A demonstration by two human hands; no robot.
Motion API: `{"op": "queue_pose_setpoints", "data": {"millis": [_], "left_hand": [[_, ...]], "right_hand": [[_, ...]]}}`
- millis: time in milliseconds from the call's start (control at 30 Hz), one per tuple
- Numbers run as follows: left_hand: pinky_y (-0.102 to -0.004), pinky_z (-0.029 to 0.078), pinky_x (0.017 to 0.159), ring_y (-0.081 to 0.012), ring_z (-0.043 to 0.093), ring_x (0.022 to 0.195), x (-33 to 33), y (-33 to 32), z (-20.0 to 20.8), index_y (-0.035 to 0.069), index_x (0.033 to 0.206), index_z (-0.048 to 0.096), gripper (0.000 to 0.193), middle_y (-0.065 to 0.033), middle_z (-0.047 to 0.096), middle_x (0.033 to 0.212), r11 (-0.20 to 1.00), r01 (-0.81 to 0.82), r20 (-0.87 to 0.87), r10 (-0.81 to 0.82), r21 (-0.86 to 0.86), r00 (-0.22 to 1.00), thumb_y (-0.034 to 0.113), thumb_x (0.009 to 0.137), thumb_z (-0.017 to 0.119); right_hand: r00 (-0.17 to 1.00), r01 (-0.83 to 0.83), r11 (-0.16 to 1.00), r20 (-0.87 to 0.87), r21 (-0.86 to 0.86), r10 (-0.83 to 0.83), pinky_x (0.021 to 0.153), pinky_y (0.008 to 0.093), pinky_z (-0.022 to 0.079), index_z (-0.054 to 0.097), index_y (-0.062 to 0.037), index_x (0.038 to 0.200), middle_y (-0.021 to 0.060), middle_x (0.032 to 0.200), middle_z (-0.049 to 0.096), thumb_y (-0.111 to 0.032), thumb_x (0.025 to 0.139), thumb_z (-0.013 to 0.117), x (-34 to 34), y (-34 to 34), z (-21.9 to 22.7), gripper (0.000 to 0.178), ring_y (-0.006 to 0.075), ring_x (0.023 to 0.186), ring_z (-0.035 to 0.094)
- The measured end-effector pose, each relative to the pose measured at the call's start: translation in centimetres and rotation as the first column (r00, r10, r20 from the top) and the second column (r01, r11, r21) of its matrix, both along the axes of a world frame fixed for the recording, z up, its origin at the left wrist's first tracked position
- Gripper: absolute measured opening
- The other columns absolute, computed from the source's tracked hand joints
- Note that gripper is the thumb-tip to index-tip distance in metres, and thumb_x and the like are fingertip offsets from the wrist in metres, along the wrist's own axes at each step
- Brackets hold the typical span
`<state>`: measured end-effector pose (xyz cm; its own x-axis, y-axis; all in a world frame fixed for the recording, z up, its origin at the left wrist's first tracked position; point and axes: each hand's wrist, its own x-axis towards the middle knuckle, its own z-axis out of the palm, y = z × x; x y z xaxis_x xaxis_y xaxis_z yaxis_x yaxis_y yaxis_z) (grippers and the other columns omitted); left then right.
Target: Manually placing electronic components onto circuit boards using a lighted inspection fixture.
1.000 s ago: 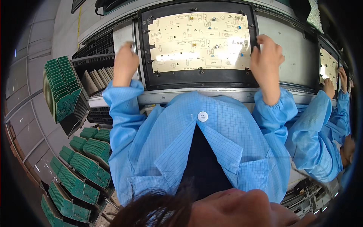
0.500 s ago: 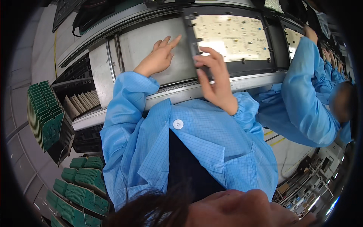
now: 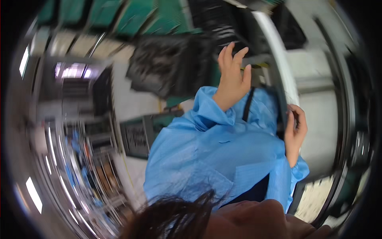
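My left hand (image 3: 234,77) is raised with its fingers spread, and nothing is in it. It is nearest to a stack of black ridged crates or trays (image 3: 159,65), with a gap between them. My right hand (image 3: 295,133) rests beside the pale metal rail (image 3: 281,59) of the conveyor, its fingers loosely bent and touching or very near the rail's edge. I see nothing held in it. Beyond that hand lies a grey metal surface (image 3: 318,107) between the rails.
Blurred green circuit boards (image 3: 135,18) stand in rows at the upper left. A cream circuit board (image 3: 314,199) in a dark frame lies at the lower right. A grey and black box-like unit (image 3: 135,135) stands on the floor at left, with shelving (image 3: 99,167) farther off.
The view has swung left, away from the framed cream board toward the crates and green boards. My right hand has left that frame's edge. My left hand is now raised off the conveyor.
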<state>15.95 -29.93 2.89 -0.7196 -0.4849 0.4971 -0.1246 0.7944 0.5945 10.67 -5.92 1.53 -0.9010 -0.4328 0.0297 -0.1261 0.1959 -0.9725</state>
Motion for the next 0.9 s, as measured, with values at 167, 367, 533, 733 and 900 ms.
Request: {"op": "queue_pose_setpoints", "data": {"millis": [167, 367, 533, 733, 900], "left_hand": [[-0.0603, 0.025, 0.107, -0.0490, 0.029, 0.130, 16.5, -8.3, -1.1, 0.005, 0.137, 0.044, 0.058, -0.0299, 0.033, 0.142, 0.626, -0.724, 0.063, 0.767, -0.289, 0.638, 0.017, 0.084, 0.063], [-0.0461, 0.036, 0.104, -0.0422, 0.043, 0.124, 28.2, -17.5, -6.2, -0.011, 0.137, 0.036, 0.066, -0.0277, 0.040, 0.139, 0.266, -0.960, 0.237, 0.931, 0.085, 0.278, 0.017, 0.086, 0.066], [-0.0308, 0.048, 0.086, -0.0229, 0.058, 0.104, 28.8, -17.6, -8.0, -0.011, 0.137, 0.036, 0.064, -0.0188, 0.055, 0.119, 0.441, -0.431, -0.183, 0.835, 0.788, 0.520, 0.001, 0.082, 0.067], [-0.0293, 0.050, 0.075, -0.0151, 0.061, 0.087, 22.7, -6.3, 2.8, -0.005, 0.108, 0.058, 0.028, -0.0134, 0.064, 0.096, 0.493, -0.490, 0.146, 0.582, 0.719, 0.800, 0.014, 0.089, 0.068], [-0.0354, 0.052, 0.073, -0.0263, 0.067, 0.075, 26.2, -14.0, 4.3, -0.004, 0.092, 0.070, 0.037, -0.0164, 0.069, 0.078, 0.730, -0.643, 0.038, 0.653, 0.232, 0.756, 0.031, 0.095, 0.060]], "right_hand": [[0.913, -0.391, 0.912, 0.072, -0.119, 0.401, 0.084, 0.0236, 0.048, 0.060, -0.0006, 0.115, 0.0062, 0.102, 0.065, -0.005, 0.096, 0.056, -0.2, -7.4, -2.9, 0.020, 0.0118, 0.093, 0.061], [0.627, -0.753, 0.632, 0.092, -0.187, 0.774, 0.073, 0.0248, 0.050, 0.053, -0.0042, 0.126, 0.0041, 0.101, 0.061, -0.011, 0.094, 0.064, 3.7, -22.5, -3.7, 0.034, 0.0118, 0.086, 0.060], [0.603, -0.674, 0.683, 0.325, -0.281, 0.729, 0.078, 0.0289, 0.055, 0.043, 0.0014, 0.135, 0.0057, 0.108, 0.058, -0.016, 0.094, 0.066, 8.7, -27.6, -2.8, 0.050, 0.0123, 0.087, 0.059], [0.608, -0.418, 0.741, 0.444, -0.526, 0.659, 0.088, 0.0307, 0.053, 0.038, 0.0020, 0.141, 0.0108, 0.117, 0.062, 0.000, 0.090, 0.061, 7.0, -28.5, -3.7, 0.055, 0.0177, 0.102, 0.063], [0.585, -0.435, 0.727, 0.447, -0.531, 0.677, 0.094, 0.0288, 0.049, 0.040, 0.0014, 0.138, 0.0101, 0.120, 0.062, 0.012, 0.084, 0.054, 4.6, -24.7, -3.5, 0.057, 0.0182, 0.107, 0.062]]}}
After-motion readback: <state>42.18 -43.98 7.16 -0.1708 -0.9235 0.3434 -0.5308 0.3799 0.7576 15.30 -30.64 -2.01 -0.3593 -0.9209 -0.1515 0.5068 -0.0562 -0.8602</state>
